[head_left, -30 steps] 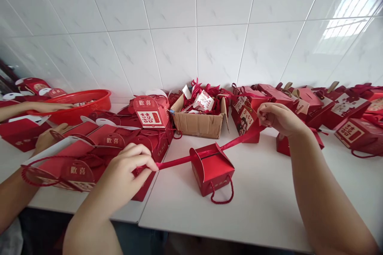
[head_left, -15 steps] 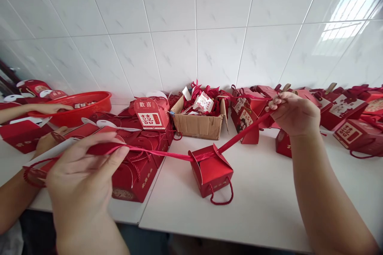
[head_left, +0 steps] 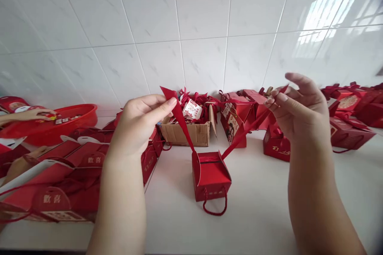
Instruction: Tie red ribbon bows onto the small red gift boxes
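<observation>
A small red gift box (head_left: 211, 175) with a rope handle stands on the white table. A red ribbon (head_left: 184, 125) threads through its top, and both ends rise from it in a V. My left hand (head_left: 146, 117) pinches the left end between thumb and fingers, up and left of the box. Up and right of the box, my right hand (head_left: 299, 107) pinches the other end, its upper fingers raised.
A cardboard box (head_left: 187, 133) of ribbons and tags stands near the tiled wall. More red gift boxes are at the left and right. Another person's hand (head_left: 37, 114) reaches over a red basin (head_left: 86, 113) at the far left.
My left hand has moved right and up with its ribbon end, now closer to my right hand. The small box's top looks flatter. The view has shifted, and the other person's hand holds something small.
</observation>
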